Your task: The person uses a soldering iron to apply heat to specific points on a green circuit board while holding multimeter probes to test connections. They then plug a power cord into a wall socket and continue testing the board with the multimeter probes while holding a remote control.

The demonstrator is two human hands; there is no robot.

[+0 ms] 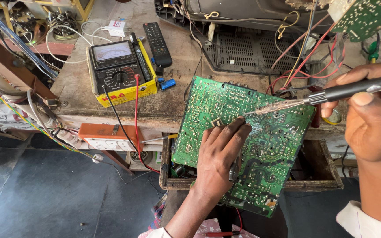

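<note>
My left hand lies flat, palm down and fingers spread, on the solder side of a large green printed circuit board, holding nothing but pressing it steady. My right hand is closed around the black handle of a slim soldering iron, thumb on top, and its long metal tip reaches leftward to touch the board just above my left fingertips. The board rests tilted, its upper part on the front edge of the worn wooden workbench and its lower part over an open wooden drawer below that edge. Behind the board, red and black wires run up toward the dark vented plastic shell at the bench's rear edge, and a second green board hangs in the far right corner. To the left, near the bench's front left corner, stands a black analogue multimeter in a yellow case, its red and black leads dropping over the front edge. Just beside it, further back, lies a black remote control, with a small blue part between meter and board. An orange and white power strip is fixed under the front edge.
</note>
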